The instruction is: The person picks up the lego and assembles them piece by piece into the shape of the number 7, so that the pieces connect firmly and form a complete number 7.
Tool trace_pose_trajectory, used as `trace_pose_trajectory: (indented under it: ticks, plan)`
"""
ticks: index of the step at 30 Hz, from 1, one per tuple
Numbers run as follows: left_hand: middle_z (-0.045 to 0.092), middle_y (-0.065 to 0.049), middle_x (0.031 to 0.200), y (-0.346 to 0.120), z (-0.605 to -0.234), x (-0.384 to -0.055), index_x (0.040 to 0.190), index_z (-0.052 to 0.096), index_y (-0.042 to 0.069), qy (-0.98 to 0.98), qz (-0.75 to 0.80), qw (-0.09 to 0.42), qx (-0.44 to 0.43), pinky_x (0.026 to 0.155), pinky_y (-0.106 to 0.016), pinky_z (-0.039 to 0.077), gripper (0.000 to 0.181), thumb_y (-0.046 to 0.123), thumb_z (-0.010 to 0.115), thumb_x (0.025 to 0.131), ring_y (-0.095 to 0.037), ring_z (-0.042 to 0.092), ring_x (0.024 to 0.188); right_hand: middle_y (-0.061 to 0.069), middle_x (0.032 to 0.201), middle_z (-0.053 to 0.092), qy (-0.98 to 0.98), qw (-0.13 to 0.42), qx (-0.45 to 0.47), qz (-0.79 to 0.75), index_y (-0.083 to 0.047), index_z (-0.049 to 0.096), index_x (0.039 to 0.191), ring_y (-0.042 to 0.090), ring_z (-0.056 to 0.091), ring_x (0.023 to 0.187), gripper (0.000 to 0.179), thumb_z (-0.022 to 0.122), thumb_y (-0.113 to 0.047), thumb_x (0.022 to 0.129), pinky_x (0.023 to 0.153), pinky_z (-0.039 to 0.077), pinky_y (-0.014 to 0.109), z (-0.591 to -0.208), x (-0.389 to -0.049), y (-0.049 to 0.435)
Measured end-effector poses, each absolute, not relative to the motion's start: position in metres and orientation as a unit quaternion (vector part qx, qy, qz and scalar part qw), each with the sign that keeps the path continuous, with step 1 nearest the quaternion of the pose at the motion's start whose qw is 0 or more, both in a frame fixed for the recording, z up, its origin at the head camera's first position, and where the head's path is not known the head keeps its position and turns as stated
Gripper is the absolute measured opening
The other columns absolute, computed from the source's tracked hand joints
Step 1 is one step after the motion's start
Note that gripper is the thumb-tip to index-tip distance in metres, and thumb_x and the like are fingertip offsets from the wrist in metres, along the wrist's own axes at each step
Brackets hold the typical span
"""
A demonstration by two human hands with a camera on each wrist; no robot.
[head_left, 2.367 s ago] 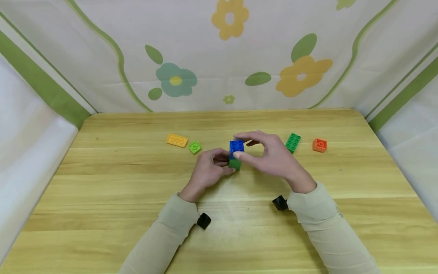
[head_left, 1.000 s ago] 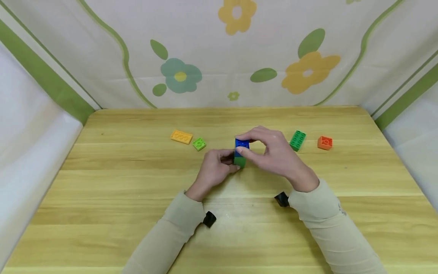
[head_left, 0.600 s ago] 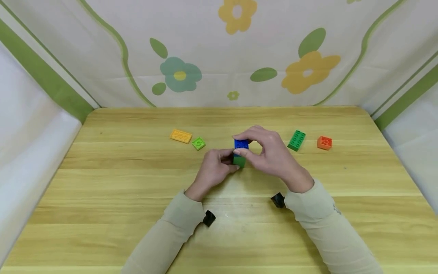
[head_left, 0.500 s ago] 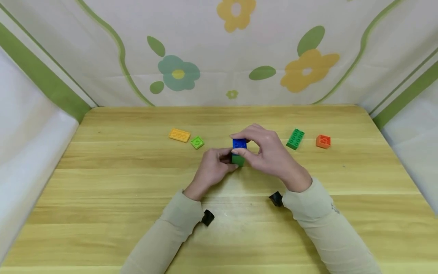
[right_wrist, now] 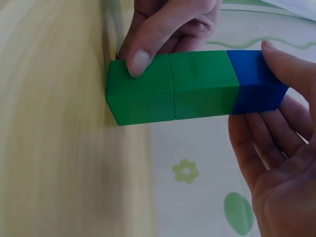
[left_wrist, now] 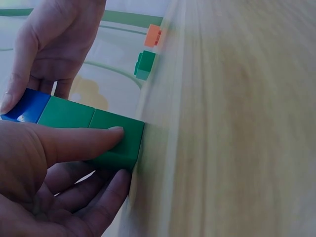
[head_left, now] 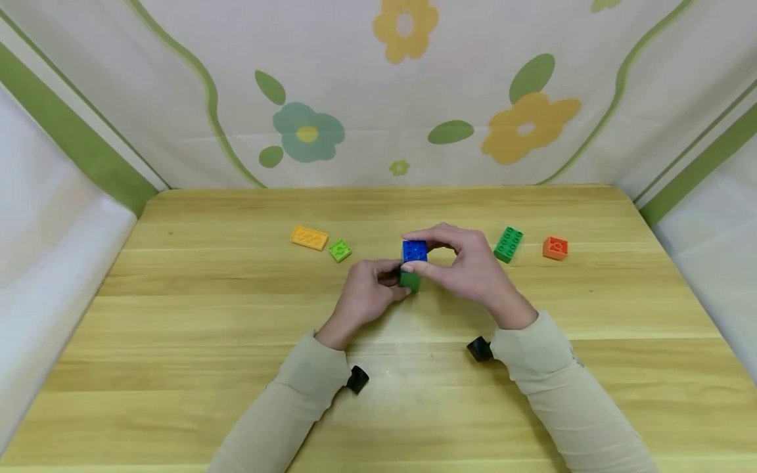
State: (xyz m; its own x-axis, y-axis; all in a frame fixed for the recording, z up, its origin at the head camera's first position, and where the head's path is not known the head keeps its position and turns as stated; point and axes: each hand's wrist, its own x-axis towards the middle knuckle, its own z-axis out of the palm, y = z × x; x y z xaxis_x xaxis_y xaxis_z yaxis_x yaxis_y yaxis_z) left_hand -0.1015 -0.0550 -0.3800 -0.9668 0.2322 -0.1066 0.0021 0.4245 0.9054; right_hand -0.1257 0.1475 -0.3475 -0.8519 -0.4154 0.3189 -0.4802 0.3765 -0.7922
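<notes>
A small tower of toy building bricks stands upright on the wooden table. Its two green bricks, the lower green brick (right_wrist: 145, 101) and the middle green brick (right_wrist: 205, 86), carry a blue brick (head_left: 414, 251) with studs on top. My left hand (head_left: 365, 295) grips the lower green brick, its thumb laid along one face in the left wrist view. Around the blue brick, the thumb and fingers of my right hand (head_left: 467, 269) pinch from opposite sides. The blue brick sits against the middle green one with a thin seam between them.
Left of the tower lie an orange-yellow plate brick (head_left: 309, 238) and a lime green square brick (head_left: 340, 250). On the right are a long green brick (head_left: 508, 244) and an orange-red brick (head_left: 555, 248). A flower-printed cloth (head_left: 361, 79) hangs behind the table (head_left: 207, 315).
My right fingers have come in round the blue brick, from a looser spread earlier. My left hand keeps its hold low on the tower. The head view shifts slightly; the loose bricks stay put.
</notes>
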Motion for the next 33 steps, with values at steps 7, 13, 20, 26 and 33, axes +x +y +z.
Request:
trace_pose_trajectory:
  ticks: [7, 13, 20, 26, 33]
  plan:
    - [0.075, -0.019, 0.135, -0.056, -0.383, -0.102, 0.137, 0.072, 0.001, 0.838, 0.531, 0.110, 0.058, 0.100, -0.039, 0.064, 0.048, 0.002, 0.085, 0.091, -0.031, 0.077, 0.118, 0.003, 0.117, 0.080, -0.823, -0.034, 0.209, 0.528, -0.016, 0.079, 0.125, 0.020, 0.072, 0.107, 0.039, 0.091, -0.017, 0.088, 0.109, 0.056, 0.057, -0.352, -0.125, 0.149]
    - [0.073, -0.019, 0.138, -0.057, -0.383, -0.101, 0.138, 0.071, 0.001, 0.833, 0.539, 0.117, 0.045, 0.100, -0.040, 0.064, 0.050, 0.005, 0.086, 0.091, -0.031, 0.076, 0.120, 0.005, 0.118, 0.078, -0.828, -0.062, 0.180, 0.527, -0.014, 0.076, 0.123, 0.024, 0.072, 0.112, 0.040, 0.093, -0.017, 0.087, 0.109, 0.058, 0.050, -0.362, -0.125, 0.150]
    - [0.073, -0.019, 0.137, -0.058, -0.382, -0.101, 0.136, 0.072, 0.001, 0.821, 0.556, 0.124, 0.042, 0.101, -0.038, 0.063, 0.048, 0.002, 0.085, 0.090, -0.032, 0.076, 0.122, 0.004, 0.119, 0.078, -0.827, -0.072, 0.172, 0.530, -0.015, 0.076, 0.122, 0.024, 0.071, 0.114, 0.040, 0.093, -0.019, 0.086, 0.109, 0.058, 0.048, -0.364, -0.126, 0.151]
    - [0.071, -0.016, 0.139, -0.069, -0.374, -0.101, 0.143, 0.067, 0.006, 0.827, 0.543, 0.135, 0.050, 0.106, -0.041, 0.062, 0.054, -0.005, 0.078, 0.091, -0.033, 0.072, 0.126, 0.004, 0.118, 0.078, -0.834, -0.080, 0.155, 0.524, -0.016, 0.075, 0.119, 0.024, 0.071, 0.114, 0.037, 0.093, -0.020, 0.087, 0.108, 0.059, 0.049, -0.366, -0.125, 0.152]
    - [0.068, -0.018, 0.143, -0.105, -0.355, -0.107, 0.138, 0.072, 0.009, 0.854, 0.513, 0.083, 0.026, 0.104, -0.049, 0.062, 0.044, 0.000, 0.077, 0.095, -0.039, 0.071, 0.126, 0.005, 0.118, 0.077, -0.836, -0.082, 0.151, 0.522, -0.015, 0.074, 0.117, 0.026, 0.072, 0.115, 0.035, 0.093, -0.019, 0.087, 0.109, 0.059, 0.050, -0.366, -0.125, 0.152]
